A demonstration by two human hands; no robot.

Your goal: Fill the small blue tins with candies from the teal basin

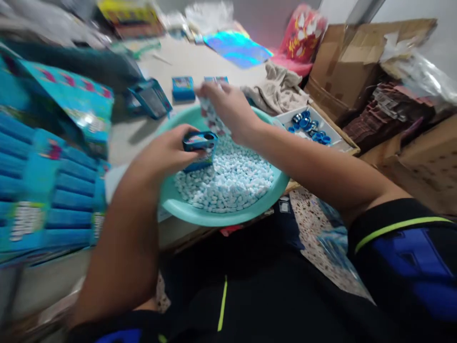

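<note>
A turquoise basin holds a heap of small white and pale blue candy-like pellets. My left hand is closed around a small blue box over the left side of the basin; a dark opening shows in its top. Over the far side of the basin, my right hand is curled with a handful of the pellets under its fingers. Motion blurs the right fingertips. Beyond the rim stand two small blue boxes, one at left and one partly behind my right hand.
At left are blue display cartons packed with blue boxes, and an open blue box. A white tray with blue caps sits right of the basin, near a grey cloth. Cardboard boxes stand at far right.
</note>
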